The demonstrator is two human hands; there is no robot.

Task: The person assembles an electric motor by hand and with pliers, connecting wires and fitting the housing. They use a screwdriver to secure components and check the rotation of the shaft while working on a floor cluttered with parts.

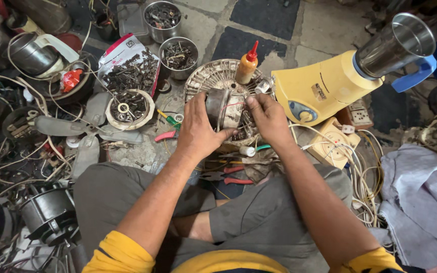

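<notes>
**Over the lap: a small motor held in both hands**

Above the crossed legs, the left hand (pixel 197 132) grips the round motor (pixel 222 108) from the side; the right hand (pixel 269 118) pinches its wired face. Judged step: inspection of the windings, calling for fine fingertip work. Behind lie a fan guard (pixel 213 76), glue bottle (pixel 247 63), yellow mixer (pixel 324 88), and the cluttered tiled floor (pixel 259 17).

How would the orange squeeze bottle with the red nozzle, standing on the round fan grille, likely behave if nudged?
The orange squeeze bottle with the red nozzle looks tall and narrow, so it would probably tip easily. It stands on the ribbed round fan grille, likely an unsteady footing. Its plastic body probably gives under a squeeze and feels light. Both hands are nearby, on the motor.
</notes>
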